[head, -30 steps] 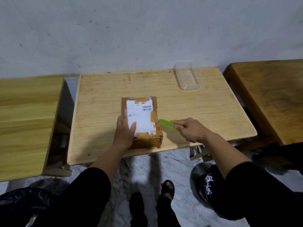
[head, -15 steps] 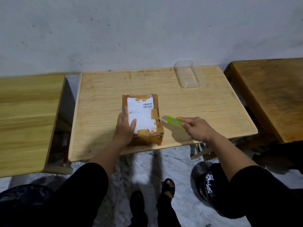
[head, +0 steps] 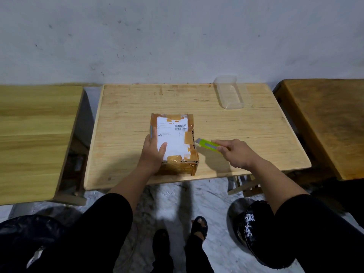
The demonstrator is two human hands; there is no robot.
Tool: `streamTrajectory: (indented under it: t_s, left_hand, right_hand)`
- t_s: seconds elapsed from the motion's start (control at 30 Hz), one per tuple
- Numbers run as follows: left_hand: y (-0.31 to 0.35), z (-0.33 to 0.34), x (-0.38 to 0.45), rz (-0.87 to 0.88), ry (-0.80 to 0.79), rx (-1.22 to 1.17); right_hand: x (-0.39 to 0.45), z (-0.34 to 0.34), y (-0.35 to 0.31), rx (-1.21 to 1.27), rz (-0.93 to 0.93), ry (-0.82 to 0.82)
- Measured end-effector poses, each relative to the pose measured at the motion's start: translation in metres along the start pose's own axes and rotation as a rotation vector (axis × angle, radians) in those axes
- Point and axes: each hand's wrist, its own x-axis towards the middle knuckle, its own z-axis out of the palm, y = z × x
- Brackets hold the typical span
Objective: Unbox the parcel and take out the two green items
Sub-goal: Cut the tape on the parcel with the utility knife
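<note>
A small cardboard parcel [head: 177,133], wrapped in brown tape with a white shipping label on top, lies near the front of the middle wooden table [head: 246,133]. My left hand [head: 153,153] presses down on its near left part, thumb on the label. My right hand [head: 235,152] grips a lime-green utility knife [head: 208,145]. The knife's tip touches the parcel's right edge, about halfway along. The parcel is closed, so its contents are hidden.
A clear plastic tray [head: 229,92] stands at the table's back right. A second wooden table [head: 35,134] is to the left and a darker one [head: 331,123] to the right, with gaps between. A black bin [head: 254,231] sits on the floor at lower right.
My right hand has slid the knife away from me along the parcel's right edge. My left hand has stayed pressed on the parcel.
</note>
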Motion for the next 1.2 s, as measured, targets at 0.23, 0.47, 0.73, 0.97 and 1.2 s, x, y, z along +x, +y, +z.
streamTrajectory:
  t_s: [0.23,0.47,0.73,0.97,1.2]
  left_hand:
    - [-0.002,-0.003,-0.003,0.055,0.017,-0.006]
    - [-0.003,-0.005,-0.003,0.081,0.012,0.017]
    - [-0.004,-0.005,-0.004,0.059,0.002,0.028]
    - [0.0,-0.007,-0.006,0.108,0.02,0.07]
    - [-0.003,-0.006,-0.005,0.081,0.021,0.061]
  right_hand:
    - [-0.005,0.003,-0.018,-0.198,-0.285,-0.137]
    - [0.006,0.019,-0.041,-0.44,-0.373,-0.163]
    - [0.013,0.032,-0.052,-0.603,-0.437,-0.135]
    - [0.012,0.029,-0.053,-0.663,-0.484,-0.166]
    - [0.006,0.027,-0.053,-0.715,-0.475,-0.177]
